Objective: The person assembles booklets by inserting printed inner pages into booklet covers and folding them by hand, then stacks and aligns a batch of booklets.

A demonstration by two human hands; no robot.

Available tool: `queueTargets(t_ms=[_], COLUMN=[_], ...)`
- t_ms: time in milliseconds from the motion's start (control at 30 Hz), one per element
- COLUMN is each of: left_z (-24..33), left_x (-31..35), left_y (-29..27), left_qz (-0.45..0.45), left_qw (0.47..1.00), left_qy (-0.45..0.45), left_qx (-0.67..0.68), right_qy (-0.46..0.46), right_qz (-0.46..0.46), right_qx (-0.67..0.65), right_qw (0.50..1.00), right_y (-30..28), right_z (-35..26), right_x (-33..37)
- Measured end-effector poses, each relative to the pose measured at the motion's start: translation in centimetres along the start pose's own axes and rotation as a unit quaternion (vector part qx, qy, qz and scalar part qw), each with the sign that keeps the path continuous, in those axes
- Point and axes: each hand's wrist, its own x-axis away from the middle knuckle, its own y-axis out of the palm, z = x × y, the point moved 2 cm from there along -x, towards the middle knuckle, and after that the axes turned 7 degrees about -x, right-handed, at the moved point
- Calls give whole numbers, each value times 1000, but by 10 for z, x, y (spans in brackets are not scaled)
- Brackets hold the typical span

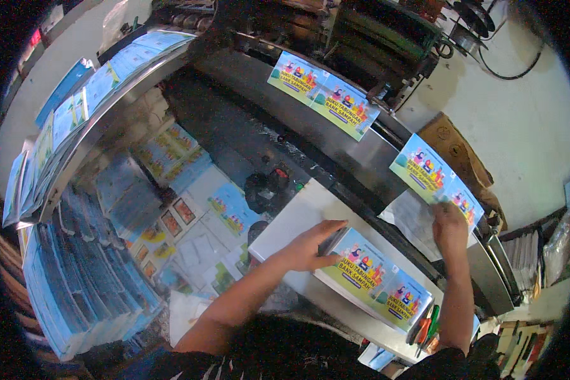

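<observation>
At the left end of a stack of printed booklet covers [377, 278], my left hand [307, 247] is open, its thumb by the top cover and its fingers apart. The covers are blue and green with yellow lettering and cartoon figures. They lie on a white board [297, 212] in front of me. To the right, my right hand [449, 228] pinches the lower edge of another cover sheet [424, 168], which leans on the machine's dark sloping rail. A plain whitish sheet [411, 218] shows beside that hand. Its fingertips are partly hidden.
A matching cover [323, 95] lies farther up the rail. Red- and green-handled tools [427, 326] sit beside the stack. Blue printed sheets line a curved metal shelf [114, 95] at left, above tall paper stacks [85, 285]. Dark machinery [380, 44] stands behind.
</observation>
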Motion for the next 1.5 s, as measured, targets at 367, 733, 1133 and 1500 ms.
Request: queueTargets(t_ms=[367, 733, 1133, 1500], left_z=[-4, -8, -6, -6], left_x=[1, 3, -2, 2], left_y=[-3, 0, 3, -1], left_qz=[21, 9, 14, 49], left_qw=[1000, 996, 997, 993], left_qy=[-2, 3, 23, 56], left_qx=[24, 88, 68, 93], right_qy=[26, 157, 77, 187], right_qz=[-315, -336, -323, -488], right_qx=[-193, -377, -228, -372], right_qw=[929, 849, 915, 767], right_y=[-42, -36, -46, -77], right_z=[-146, -108, -158, -119], right_x=[79, 87, 84, 55])
